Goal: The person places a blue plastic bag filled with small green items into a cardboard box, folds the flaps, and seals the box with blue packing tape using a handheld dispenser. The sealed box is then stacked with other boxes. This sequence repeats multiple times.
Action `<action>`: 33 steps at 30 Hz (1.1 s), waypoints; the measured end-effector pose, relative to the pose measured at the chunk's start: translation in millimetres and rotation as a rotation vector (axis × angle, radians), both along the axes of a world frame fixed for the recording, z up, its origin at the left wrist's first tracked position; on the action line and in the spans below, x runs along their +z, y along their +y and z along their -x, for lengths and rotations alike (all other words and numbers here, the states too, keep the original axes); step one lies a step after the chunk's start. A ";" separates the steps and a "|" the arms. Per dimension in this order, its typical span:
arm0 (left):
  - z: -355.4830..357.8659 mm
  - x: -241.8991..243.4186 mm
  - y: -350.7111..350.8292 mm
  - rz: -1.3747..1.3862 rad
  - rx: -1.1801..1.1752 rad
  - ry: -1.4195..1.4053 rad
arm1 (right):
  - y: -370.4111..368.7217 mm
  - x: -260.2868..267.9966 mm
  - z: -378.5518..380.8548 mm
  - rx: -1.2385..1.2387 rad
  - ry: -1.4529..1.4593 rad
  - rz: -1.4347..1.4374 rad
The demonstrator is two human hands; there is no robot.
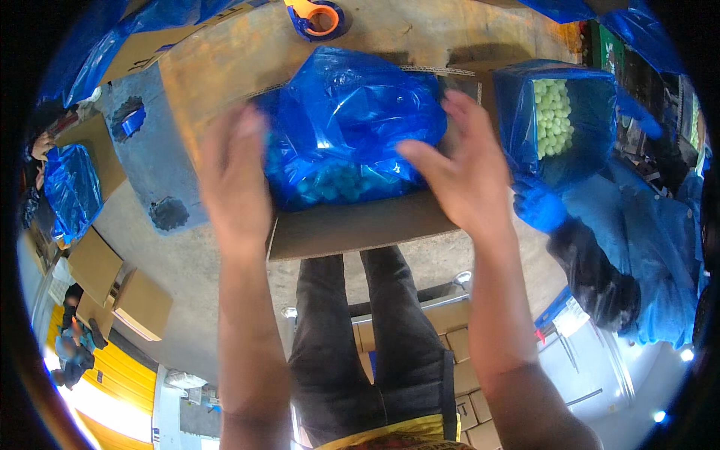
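Note:
An open cardboard box (360, 228) stands in front of me, its near flap folded outward. Inside lies a blue plastic liner bag (360, 107), its top gathered loosely over round fruit, probably grapes (332, 184), that shows dimly through the film. My left hand (236, 169), blurred, is at the box's left side with its fingers near the bag. On the right, my right hand (464, 163) spreads thumb and fingers beside the bag's right edge; whether it touches the film is hard to tell. Neither hand grips anything that I can see.
At right stands another blue-lined box (604, 124) holding green grapes (551, 118), with a co-worker's blue-gloved hand (537, 205) beside it. An orange and blue tape dispenser (319, 19) lies at the back. Cardboard boxes (140, 304) and another blue-lined box (73, 185) are at left.

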State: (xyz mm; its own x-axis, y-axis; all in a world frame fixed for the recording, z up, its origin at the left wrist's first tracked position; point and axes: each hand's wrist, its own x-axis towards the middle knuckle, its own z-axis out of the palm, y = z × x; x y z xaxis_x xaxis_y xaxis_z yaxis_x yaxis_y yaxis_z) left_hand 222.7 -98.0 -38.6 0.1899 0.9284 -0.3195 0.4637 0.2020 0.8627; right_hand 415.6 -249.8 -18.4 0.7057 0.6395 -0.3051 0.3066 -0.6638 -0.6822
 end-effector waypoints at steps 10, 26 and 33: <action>50.4 -89.1 -67.5 0.102 -1.385 0.549 | -77.1 -103.0 12.7 0.932 0.073 0.529; 73.8 -47.5 -47.9 -0.409 -0.092 0.459 | -117.8 -64.0 -41.6 -0.249 -0.048 0.159; 139.0 -80.9 -7.7 0.042 -0.284 0.585 | -82.2 -82.5 1.2 -0.070 -0.134 0.405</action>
State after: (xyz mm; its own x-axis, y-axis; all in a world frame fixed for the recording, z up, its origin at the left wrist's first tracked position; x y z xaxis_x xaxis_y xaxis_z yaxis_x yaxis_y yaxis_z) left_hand 83.7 -105.7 -119.5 0.2100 0.8519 -0.4797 0.8947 0.0304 0.4456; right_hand 414.4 -332.0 -100.9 0.7933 0.4365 -0.4245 0.3195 -0.8919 -0.3200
